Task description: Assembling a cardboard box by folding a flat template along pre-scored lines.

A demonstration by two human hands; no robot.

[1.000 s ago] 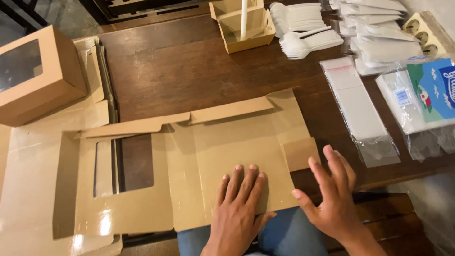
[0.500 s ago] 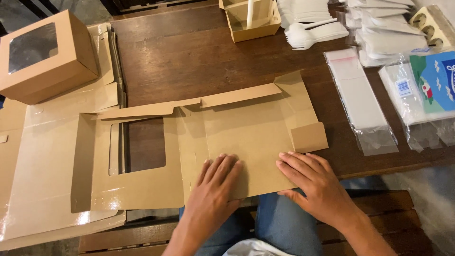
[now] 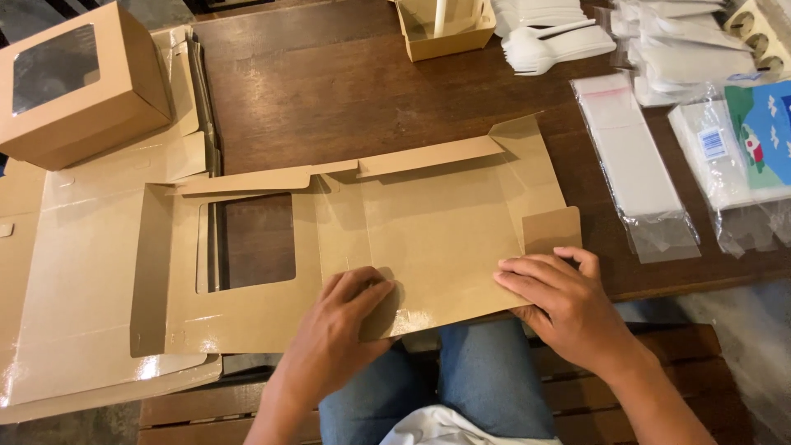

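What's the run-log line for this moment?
left hand: flat on unfolded window box blank | right hand: pressing blank's near right edge | assembled window box: far left on wooden table

You are pressing matt brown cardboard, the flat box blank (image 3: 428,239), slightly glossy at its near edge, on the dark grained wooden bench (image 3: 346,99).

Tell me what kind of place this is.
Probably a small food-packing table: a flat cardboard box blank under both hands, a finished window box, white plastic spoons and clear bags.
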